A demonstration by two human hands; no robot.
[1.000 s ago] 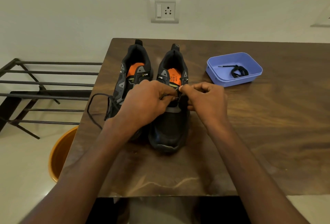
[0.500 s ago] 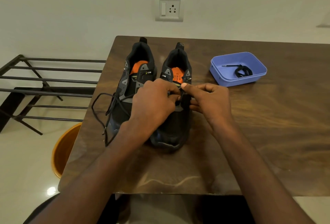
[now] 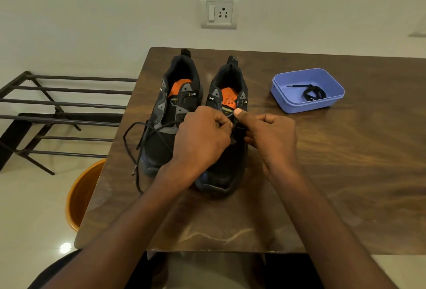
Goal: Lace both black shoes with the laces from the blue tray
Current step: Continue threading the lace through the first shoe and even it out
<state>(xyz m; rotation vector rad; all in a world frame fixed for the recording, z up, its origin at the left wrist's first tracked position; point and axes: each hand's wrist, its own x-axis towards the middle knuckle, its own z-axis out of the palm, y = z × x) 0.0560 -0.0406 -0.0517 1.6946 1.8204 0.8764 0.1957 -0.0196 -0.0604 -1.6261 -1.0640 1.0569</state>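
Two black shoes with orange insoles stand side by side on the brown table [image 3: 345, 173], toes toward me. The left shoe [image 3: 170, 108] has a black lace [image 3: 136, 141] hanging loose off its left side onto the table. Over the right shoe [image 3: 227, 95] both hands meet at the eyelets. My left hand [image 3: 202, 138] is curled with its fingertips at the shoe's tongue, and my right hand [image 3: 269, 136] pinches the shoe's right eyelet flap, thumb on top. What my left fingers hold is hidden. A blue tray [image 3: 285, 99] at the right holds a coiled black lace [image 3: 311, 93].
A dark metal rack [image 3: 57, 104] stands left of the table, and an orange bucket [image 3: 78, 196] sits on the floor below the table's left edge. A wall socket [image 3: 219, 12] is on the wall behind. Bare tabletop lies right of the shoes.
Both hands stay at the right shoe's eyelets with only small finger shifts. The view has shifted slightly, and more of the left shoe's loose lace shows now.
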